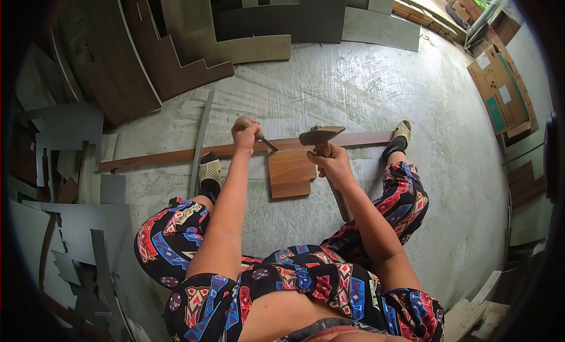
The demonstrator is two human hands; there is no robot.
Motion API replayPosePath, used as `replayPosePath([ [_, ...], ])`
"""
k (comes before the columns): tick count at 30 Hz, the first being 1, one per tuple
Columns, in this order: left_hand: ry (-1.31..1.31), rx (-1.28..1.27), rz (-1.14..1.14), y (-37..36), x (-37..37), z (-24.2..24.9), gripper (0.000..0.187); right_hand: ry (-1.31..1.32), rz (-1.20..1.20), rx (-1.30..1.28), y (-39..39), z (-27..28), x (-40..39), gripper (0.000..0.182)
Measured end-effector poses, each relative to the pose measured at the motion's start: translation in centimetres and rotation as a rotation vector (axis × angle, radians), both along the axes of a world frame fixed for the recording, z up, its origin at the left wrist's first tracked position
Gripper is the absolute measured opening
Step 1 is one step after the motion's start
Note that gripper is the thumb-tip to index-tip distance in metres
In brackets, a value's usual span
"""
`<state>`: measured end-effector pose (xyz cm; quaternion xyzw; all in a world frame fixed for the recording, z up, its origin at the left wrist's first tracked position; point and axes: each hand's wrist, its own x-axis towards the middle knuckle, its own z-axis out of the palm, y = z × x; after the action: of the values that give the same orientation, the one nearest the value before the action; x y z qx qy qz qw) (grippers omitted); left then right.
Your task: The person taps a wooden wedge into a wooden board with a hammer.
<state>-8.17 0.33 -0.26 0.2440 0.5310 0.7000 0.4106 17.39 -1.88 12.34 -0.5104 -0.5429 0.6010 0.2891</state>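
Observation:
My left hand (246, 136) is wrapped round the wooden handle of a chisel (269, 144), its blade slanting down to the right. The chisel's tip is at the top left edge of a brown wooden block (288, 176), which has a notch in its right side. My right hand (333, 164) grips a hammer (321, 135) by its handle, the head raised to the right of the chisel and overlapping a long wooden strip (176, 158) in this view. This strip lies across the floor along the block's far edge.
A narrow grey strip (202, 142) crosses the long one near my left slipper (210, 172); my right slipper (402, 131) is at its right end. Cut boards (106, 54) lean along the back and left. Cardboard (497, 89) stands at the right; offcuts (479, 318) lie bottom right.

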Motion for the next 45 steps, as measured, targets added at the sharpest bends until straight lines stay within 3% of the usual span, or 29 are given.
replayPosePath([
  [5,0.322,0.089,-0.281,0.6,2.4,2.2,0.012,-0.037,0.018,0.049,-0.2,-0.2,0.3,0.017],
  [9,0.506,0.104,-0.285,0.1,3.4,4.8,0.013,-0.049,0.027,0.031,-0.5,0.4,0.2,0.017],
  [19,0.389,0.078,-0.268,0.2,1.9,1.7,0.014,-0.066,0.039,0.048,-0.4,0.0,-0.2,0.018],
  [27,0.478,0.046,-0.287,0.0,4.3,1.5,0.016,0.028,0.071,0.334,-0.2,2.1,-2.9,0.021],
  [31,0.408,0.028,-0.375,-0.4,4.2,1.8,0.022,-0.258,0.120,0.421,0.8,0.1,-4.5,0.025],
  [32,0.639,-0.101,-0.315,-0.3,4.7,2.3,0.025,-0.352,0.154,0.400,1.2,-0.8,-4.6,0.029],
  [35,0.551,-0.013,-0.315,0.0,4.2,0.7,0.029,-0.155,0.117,0.256,0.7,0.0,-5.0,0.027],
  [36,0.402,0.095,-0.330,0.1,4.5,0.6,0.026,-0.158,0.116,0.277,0.5,-0.1,-5.0,0.030],
  [40,0.461,0.110,-0.231,-0.1,5.3,1.8,0.027,-0.171,0.107,0.321,0.3,0.4,-4.6,0.037],
  [42,0.464,0.113,-0.321,-0.1,4.7,1.0,0.027,-0.219,0.129,0.319,0.5,-0.1,-5.0,0.036],
  [43,0.650,0.092,-0.233,-0.4,5.1,1.9,0.028,-0.255,0.137,0.326,0.8,-0.9,-4.9,0.035],
  [45,0.653,-0.030,-0.267,-0.3,5.0,2.1,0.031,-0.323,0.140,0.343,1.2,-2.2,-4.8,0.034],
])
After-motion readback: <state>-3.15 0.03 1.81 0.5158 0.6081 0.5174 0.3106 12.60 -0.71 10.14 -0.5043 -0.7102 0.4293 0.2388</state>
